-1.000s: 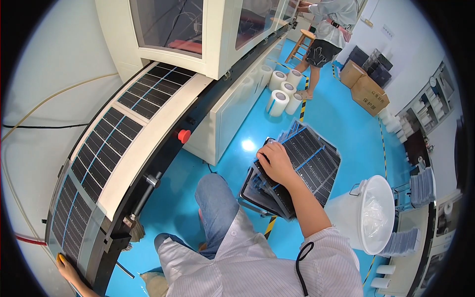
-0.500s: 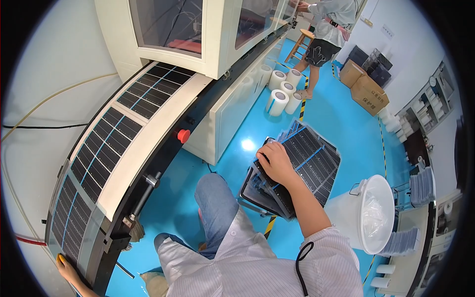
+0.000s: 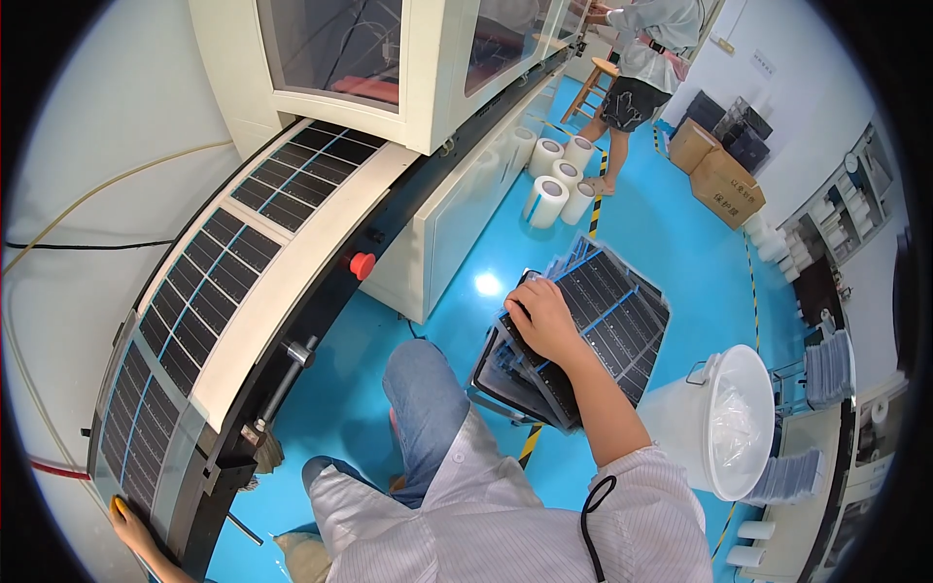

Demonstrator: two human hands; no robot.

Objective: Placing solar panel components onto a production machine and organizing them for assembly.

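Note:
My left hand (image 3: 136,536) is at the lower left, beside the near end of a curved-looking conveyor. Its fingers close on a small yellow-orange thing (image 3: 118,509), mostly hidden. Next to it lies a dark solar panel (image 3: 141,428) with blue strips, in a clear film whose edges show pale. More such panels (image 3: 222,257) follow it up the belt (image 3: 255,321). My right hand (image 3: 544,319) rests on the left edge of a stack of black, blue-striped panels (image 3: 622,311), its fingers bent and apart. The stack is uneven, its lower sheets jutting out.
A cream machine housing (image 3: 420,87) with windows covers the belt's far part. A red button (image 3: 362,266) sticks out of the side rail. White film rolls (image 3: 546,202) stand on the blue floor. A white bin (image 3: 714,418) is right of the stack. Another person (image 3: 641,68) stands far off near cardboard boxes (image 3: 724,185).

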